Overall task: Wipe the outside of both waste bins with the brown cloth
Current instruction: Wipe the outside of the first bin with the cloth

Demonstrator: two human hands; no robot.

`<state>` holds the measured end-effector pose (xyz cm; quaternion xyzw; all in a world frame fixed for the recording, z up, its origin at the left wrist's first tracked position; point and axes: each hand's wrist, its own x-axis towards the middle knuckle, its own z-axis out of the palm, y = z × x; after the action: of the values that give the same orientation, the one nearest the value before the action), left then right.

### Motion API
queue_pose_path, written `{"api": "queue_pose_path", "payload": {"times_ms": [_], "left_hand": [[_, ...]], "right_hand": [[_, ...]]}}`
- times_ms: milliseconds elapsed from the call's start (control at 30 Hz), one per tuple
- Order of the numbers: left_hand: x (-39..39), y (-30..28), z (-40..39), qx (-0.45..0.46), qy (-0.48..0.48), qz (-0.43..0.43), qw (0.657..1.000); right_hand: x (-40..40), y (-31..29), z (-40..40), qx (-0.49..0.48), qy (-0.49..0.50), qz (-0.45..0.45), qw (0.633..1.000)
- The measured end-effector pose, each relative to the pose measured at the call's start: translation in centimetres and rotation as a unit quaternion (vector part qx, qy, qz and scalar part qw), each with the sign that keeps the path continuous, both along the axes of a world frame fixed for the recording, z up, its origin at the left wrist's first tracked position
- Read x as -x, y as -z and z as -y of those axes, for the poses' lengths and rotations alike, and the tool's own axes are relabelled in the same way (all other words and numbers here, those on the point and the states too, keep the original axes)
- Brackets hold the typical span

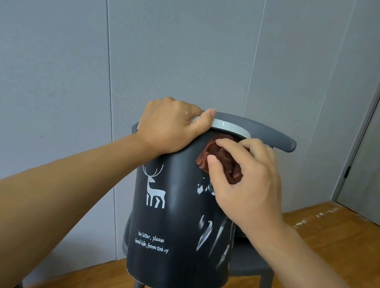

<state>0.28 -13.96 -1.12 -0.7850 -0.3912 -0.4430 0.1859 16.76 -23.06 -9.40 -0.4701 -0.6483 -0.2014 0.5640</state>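
A: Where is the bin?
B: Dark waste bin (174,225) is held up in front of grey chair (278,140). Left hand (169,127) grips its pale rim (229,126).
A: And cloth?
B: Brown cloth (220,162) is bunched, pinched by right hand (249,182) w/ thumb and fingers, pressed on bin's upper side.

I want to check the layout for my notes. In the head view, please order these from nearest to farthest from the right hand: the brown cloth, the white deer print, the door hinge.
1. brown cloth: gripped in the right hand, pressed on the bin's upper side.
2. white deer print: left of that hand, on the bin's front.
3. door hinge: far right, on the door edge behind.
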Motion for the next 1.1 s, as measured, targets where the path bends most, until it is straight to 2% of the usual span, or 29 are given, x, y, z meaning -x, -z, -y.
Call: {"api": "queue_pose_path", "payload": {"times_ms": [200,267,400,467,600,800,1000,1100], "left_hand": [[-0.6,0.0,0.2,-0.010,0.011,-0.009,1.000],[-0.8,0.0,0.2,-0.015,0.004,-0.019,1.000],[-1.1,-0.1,0.3,-0.023,0.008,-0.023,0.999],[-0.8,0.0,0.3,-0.023,0.009,-0.022,0.999],[-0.4,0.2,0.6,-0.017,-0.002,-0.021,1.000],[-0.6,-0.1,0.4,-0.020,0.001,-0.029,0.999],[0.2,-0.1,0.0,-0.010,0.008,-0.027,1.000],[0.2,-0.1,-0.2,-0.008,0.014,-0.028,0.999]], "right_hand": [[-0.7,1.3,1.9,0.005,-0.035,0.133,0.990],[-1.0,0.2,1.4,0.002,-0.026,0.126,0.992],[-0.8,-1.5,-0.2,-0.013,0.009,0.030,0.999],[-0.5,-0.5,0.3,-0.022,0.007,0.059,0.998],[-1.1,1.0,1.8,-0.012,-0.034,0.171,0.985],[-1.3,-1.5,-0.7,-0.015,0.033,0.068,0.997],[-1.0,2.9,2.4,0.008,-0.054,0.158,0.986],[-1.5,0.9,1.1,0.003,-0.031,0.122,0.992]]}}
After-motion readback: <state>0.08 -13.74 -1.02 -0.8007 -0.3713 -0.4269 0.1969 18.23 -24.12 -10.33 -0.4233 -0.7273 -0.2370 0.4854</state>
